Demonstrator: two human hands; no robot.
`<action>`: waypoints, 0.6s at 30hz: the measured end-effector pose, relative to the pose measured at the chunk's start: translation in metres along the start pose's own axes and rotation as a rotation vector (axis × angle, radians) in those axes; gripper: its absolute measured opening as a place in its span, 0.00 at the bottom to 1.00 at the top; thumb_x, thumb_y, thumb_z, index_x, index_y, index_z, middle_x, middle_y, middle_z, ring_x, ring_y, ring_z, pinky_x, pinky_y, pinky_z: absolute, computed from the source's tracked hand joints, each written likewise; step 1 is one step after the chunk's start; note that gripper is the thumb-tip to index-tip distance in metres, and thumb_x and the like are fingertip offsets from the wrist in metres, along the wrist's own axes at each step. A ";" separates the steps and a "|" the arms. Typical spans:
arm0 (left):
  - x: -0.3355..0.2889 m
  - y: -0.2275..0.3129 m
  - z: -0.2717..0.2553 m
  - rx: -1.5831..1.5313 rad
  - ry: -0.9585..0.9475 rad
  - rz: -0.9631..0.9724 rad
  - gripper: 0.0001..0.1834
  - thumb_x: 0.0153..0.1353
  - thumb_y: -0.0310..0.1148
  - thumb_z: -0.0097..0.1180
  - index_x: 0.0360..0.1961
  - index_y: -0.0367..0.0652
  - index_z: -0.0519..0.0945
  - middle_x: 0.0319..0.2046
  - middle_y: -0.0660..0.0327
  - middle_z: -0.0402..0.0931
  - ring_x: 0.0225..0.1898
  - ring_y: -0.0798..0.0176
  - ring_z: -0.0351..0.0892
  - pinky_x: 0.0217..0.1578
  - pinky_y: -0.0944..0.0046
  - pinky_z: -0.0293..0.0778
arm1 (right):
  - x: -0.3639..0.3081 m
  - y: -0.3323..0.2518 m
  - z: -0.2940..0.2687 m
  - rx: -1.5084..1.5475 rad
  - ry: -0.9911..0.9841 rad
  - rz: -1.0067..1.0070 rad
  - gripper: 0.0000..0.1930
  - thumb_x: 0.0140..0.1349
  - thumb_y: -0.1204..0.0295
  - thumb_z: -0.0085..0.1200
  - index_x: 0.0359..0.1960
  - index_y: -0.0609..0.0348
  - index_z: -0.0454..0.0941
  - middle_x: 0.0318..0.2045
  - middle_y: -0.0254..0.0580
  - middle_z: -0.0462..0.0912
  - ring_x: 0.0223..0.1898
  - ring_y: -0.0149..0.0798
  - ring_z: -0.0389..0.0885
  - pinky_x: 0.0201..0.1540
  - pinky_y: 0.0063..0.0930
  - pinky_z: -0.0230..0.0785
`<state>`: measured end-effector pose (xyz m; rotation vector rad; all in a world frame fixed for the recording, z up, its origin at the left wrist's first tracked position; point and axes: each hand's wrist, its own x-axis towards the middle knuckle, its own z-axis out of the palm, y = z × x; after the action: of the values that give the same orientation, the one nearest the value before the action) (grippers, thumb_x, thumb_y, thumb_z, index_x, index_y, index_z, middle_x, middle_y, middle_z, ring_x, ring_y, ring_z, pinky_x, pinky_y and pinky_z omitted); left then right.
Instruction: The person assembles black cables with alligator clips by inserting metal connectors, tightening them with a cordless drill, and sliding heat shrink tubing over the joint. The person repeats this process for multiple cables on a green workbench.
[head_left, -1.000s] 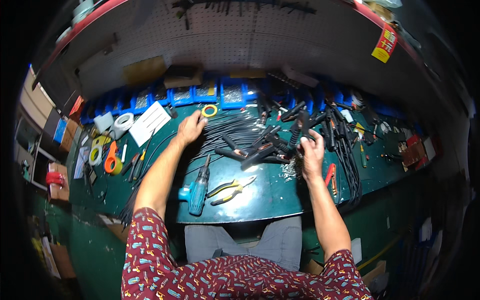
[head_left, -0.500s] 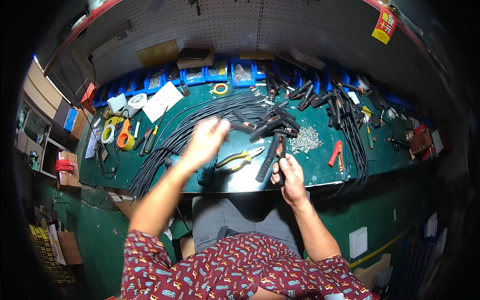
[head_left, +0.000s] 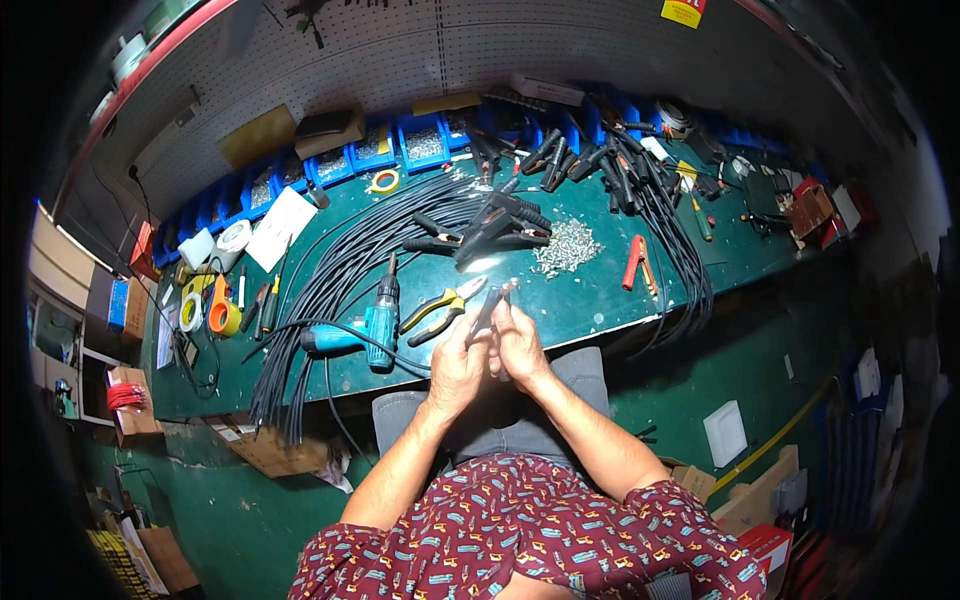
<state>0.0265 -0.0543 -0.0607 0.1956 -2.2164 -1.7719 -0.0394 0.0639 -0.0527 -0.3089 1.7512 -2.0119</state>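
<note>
At the bench's near edge my left hand [head_left: 457, 368] and my right hand [head_left: 521, 347] meet, both closed around a black-handled cable clamp [head_left: 487, 306]. Its dark handle points up and away from me between the fingers. A single black cable [head_left: 405, 364] runs from the left into my left hand; its end is hidden there. Just beyond my left hand lie yellow-and-black pliers [head_left: 438, 308]. Left of them rests a teal power drill [head_left: 378, 325], bit pointing away. Farther off sits a pile of black clamps [head_left: 497, 228].
A bundle of black cables [head_left: 350, 225] curves over the green bench. Small metal screws [head_left: 568, 248] lie heaped right of centre, near a red clamp [head_left: 632, 262]. Blue parts bins [head_left: 424, 147] line the back; more cables with clamps [head_left: 665, 205] hang off the right.
My left hand has come down from over the cables to join the right. The clamp has moved to the bench's near edge, and a cable now reaches my left hand. The view has shifted.
</note>
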 end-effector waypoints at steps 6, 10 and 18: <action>0.002 -0.011 -0.001 -0.369 -0.036 -0.036 0.20 0.78 0.33 0.47 0.66 0.34 0.71 0.26 0.62 0.77 0.20 0.70 0.76 0.21 0.70 0.74 | 0.005 0.019 0.004 0.274 -0.015 0.035 0.28 0.78 0.44 0.34 0.40 0.58 0.71 0.18 0.32 0.70 0.12 0.26 0.68 0.12 0.22 0.63; 0.008 -0.014 0.004 -0.234 0.106 -0.082 0.18 0.74 0.29 0.52 0.62 0.34 0.76 0.32 0.60 0.82 0.27 0.71 0.79 0.26 0.70 0.75 | 0.010 0.025 0.009 0.122 0.075 -0.008 0.28 0.79 0.46 0.33 0.46 0.62 0.74 0.19 0.33 0.72 0.12 0.27 0.69 0.12 0.23 0.63; 0.035 -0.019 0.019 -0.127 0.290 0.054 0.17 0.70 0.26 0.52 0.58 0.35 0.80 0.40 0.54 0.86 0.40 0.65 0.84 0.42 0.63 0.79 | 0.022 0.035 0.005 0.135 0.163 0.051 0.28 0.80 0.48 0.32 0.40 0.61 0.74 0.19 0.33 0.73 0.13 0.29 0.71 0.14 0.26 0.63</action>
<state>-0.0143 -0.0507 -0.0777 0.3377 -1.8840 -1.7260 -0.0496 0.0462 -0.0884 -0.0580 1.6875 -2.1575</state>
